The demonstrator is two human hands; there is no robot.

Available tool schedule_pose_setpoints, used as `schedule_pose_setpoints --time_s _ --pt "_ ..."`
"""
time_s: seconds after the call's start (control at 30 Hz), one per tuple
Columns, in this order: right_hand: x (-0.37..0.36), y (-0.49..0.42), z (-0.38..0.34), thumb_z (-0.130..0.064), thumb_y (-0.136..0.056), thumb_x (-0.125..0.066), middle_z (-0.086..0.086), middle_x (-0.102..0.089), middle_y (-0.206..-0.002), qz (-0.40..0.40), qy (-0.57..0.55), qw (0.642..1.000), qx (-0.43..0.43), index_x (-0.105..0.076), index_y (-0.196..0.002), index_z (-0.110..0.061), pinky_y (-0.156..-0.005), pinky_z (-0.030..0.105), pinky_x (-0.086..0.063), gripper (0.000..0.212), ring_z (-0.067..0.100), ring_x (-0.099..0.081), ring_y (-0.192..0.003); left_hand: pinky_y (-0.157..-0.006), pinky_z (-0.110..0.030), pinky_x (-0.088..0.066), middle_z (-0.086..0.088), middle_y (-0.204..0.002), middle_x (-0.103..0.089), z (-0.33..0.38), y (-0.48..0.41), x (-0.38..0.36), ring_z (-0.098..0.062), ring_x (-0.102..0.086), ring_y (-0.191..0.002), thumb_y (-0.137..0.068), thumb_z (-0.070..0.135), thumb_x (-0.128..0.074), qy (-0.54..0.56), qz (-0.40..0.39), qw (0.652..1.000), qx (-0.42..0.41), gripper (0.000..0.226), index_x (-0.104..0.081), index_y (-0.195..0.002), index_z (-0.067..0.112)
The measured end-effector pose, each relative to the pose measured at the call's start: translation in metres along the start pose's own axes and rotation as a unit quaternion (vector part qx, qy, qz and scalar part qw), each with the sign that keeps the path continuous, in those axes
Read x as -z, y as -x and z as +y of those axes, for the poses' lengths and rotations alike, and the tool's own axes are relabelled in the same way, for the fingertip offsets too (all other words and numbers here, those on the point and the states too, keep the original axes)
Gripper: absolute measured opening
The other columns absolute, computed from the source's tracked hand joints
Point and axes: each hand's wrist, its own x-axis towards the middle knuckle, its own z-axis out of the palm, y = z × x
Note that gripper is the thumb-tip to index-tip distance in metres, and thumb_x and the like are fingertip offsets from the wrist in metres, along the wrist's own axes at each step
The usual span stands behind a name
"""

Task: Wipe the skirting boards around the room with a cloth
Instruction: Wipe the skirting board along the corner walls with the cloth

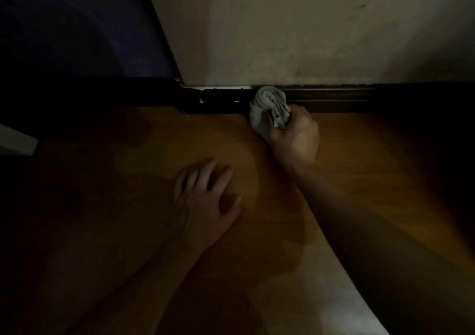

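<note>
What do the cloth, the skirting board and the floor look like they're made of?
Cloth: soft grey fabric, shown by bunched folds in the right hand. Skirting board: dark, grooved, probably stained or painted wood; too dim to be sure. Floor: orange-brown wood or laminate, faint plank seams, slight sheen.

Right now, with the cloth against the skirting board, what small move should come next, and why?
Probably slide the cloth left along the skirting board to the corner: the right hand grips it against the board, left hand braces on the floor.

Your one camera sits on your head. It looks forward and down, close to the floor and the skirting board.
</note>
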Motion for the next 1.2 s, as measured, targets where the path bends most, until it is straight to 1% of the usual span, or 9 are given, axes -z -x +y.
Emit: schedule_pose_setpoints --time_s 0.13,0.23,0.4,0.53,0.7,0.83,0.93,1.03,1.2 --pt "0.032 -0.007 0.049 -0.034 -0.082 -0.064 0.012 -0.068 -0.099 0.064 0.025 0.994 -0.084 -0.068 -0.101 -0.011 -0.070 0.030 -0.045 0.030 0.031 -0.064 -0.090 -0.115 -0.054 -0.031 0.001 -0.159 -0.036 0.036 -0.020 -0.009 -0.024 -0.038 -0.142 -0.088 0.060 -0.055 0.060 -0.017 0.995 -0.075 0.064 -0.046 -0.148 0.039" --pt "0.055 -0.010 0.074 -0.034 -0.081 -0.065 0.014 -0.069 -0.100 0.121 0.037 0.981 -0.145 -0.068 -0.103 -0.010 -0.070 0.027 -0.041 0.032 0.033 -0.064 -0.093 -0.118 -0.057 -0.024 0.004 -0.158 -0.040 0.046 -0.021 -0.017 -0.021 -0.033 -0.147 -0.088 0.060 -0.055 0.047 -0.012 0.996 -0.069 0.061 -0.049 -0.145 0.039" --pt "0.048 -0.012 0.057 -0.026 -0.079 -0.064 0.014 -0.066 -0.099 0.058 0.038 0.994 -0.089 -0.066 -0.100 -0.009 -0.073 0.036 -0.049 0.027 0.033 -0.062 -0.091 -0.118 -0.057 -0.023 0.004 -0.155 -0.044 0.047 -0.020 -0.018 -0.020 -0.035 -0.146 -0.086 0.059 -0.058 0.029 0.006 0.997 -0.067 0.060 -0.054 -0.142 0.039" --pt "0.047 -0.009 0.055 -0.027 -0.079 -0.064 0.013 -0.068 -0.096 0.096 0.013 0.989 -0.111 -0.067 -0.097 -0.010 -0.069 0.025 -0.041 0.025 0.031 -0.063 -0.088 -0.117 -0.057 -0.023 0.004 -0.155 -0.044 0.049 -0.021 -0.018 -0.021 -0.036 -0.146 -0.085 0.057 -0.060 0.026 0.006 0.997 -0.066 0.060 -0.054 -0.142 0.039" --pt "0.040 -0.008 0.048 -0.030 -0.080 -0.064 0.012 -0.067 -0.094 0.073 0.027 0.994 -0.073 -0.067 -0.093 -0.008 -0.069 0.032 -0.044 0.025 0.030 -0.062 -0.087 -0.118 -0.056 -0.021 0.004 -0.156 -0.043 0.047 -0.020 -0.023 -0.020 -0.035 -0.147 -0.085 0.058 -0.059 0.021 0.020 0.997 -0.069 0.060 -0.053 -0.142 0.040" --pt "0.039 -0.008 0.046 -0.029 -0.080 -0.061 0.013 -0.066 -0.094 0.098 0.030 0.991 -0.087 -0.067 -0.094 -0.007 -0.068 0.025 -0.036 0.027 0.029 -0.062 -0.086 -0.118 -0.057 -0.022 0.005 -0.156 -0.042 0.047 -0.021 -0.027 -0.020 -0.034 -0.147 -0.085 0.058 -0.059 0.013 0.030 0.997 -0.069 0.060 -0.053 -0.142 0.040" --pt "0.026 -0.004 0.031 -0.021 -0.080 -0.065 0.013 -0.064 -0.092 0.055 0.012 0.997 -0.052 -0.065 -0.092 -0.007 -0.066 0.028 -0.036 0.019 0.031 -0.061 -0.083 -0.116 -0.057 -0.025 0.004 -0.154 -0.044 0.047 -0.021 -0.029 -0.021 -0.037 -0.145 -0.083 0.056 -0.062 0.020 0.048 0.996 -0.071 0.060 -0.056 -0.140 0.039" --pt "0.014 -0.002 0.018 -0.026 -0.083 -0.067 0.010 -0.064 -0.093 0.015 -0.002 0.999 -0.030 -0.065 -0.094 -0.010 -0.068 0.033 -0.043 0.020 0.029 -0.060 -0.085 -0.116 -0.057 -0.026 0.004 -0.154 -0.046 0.047 -0.021 -0.030 -0.021 -0.038 -0.145 -0.080 0.054 -0.063 0.026 0.054 0.996 -0.073 0.059 -0.059 -0.137 0.038" --pt "0.034 -0.006 0.044 -0.027 -0.081 -0.067 0.013 -0.067 -0.097 0.062 0.014 0.995 -0.074 -0.066 -0.098 -0.008 -0.070 0.033 -0.043 0.025 0.032 -0.062 -0.089 -0.116 -0.056 -0.026 0.003 -0.152 -0.048 0.048 -0.021 -0.027 -0.022 -0.041 -0.143 -0.082 0.053 -0.064 0.028 0.059 0.995 -0.076 0.058 -0.060 -0.137 0.037"
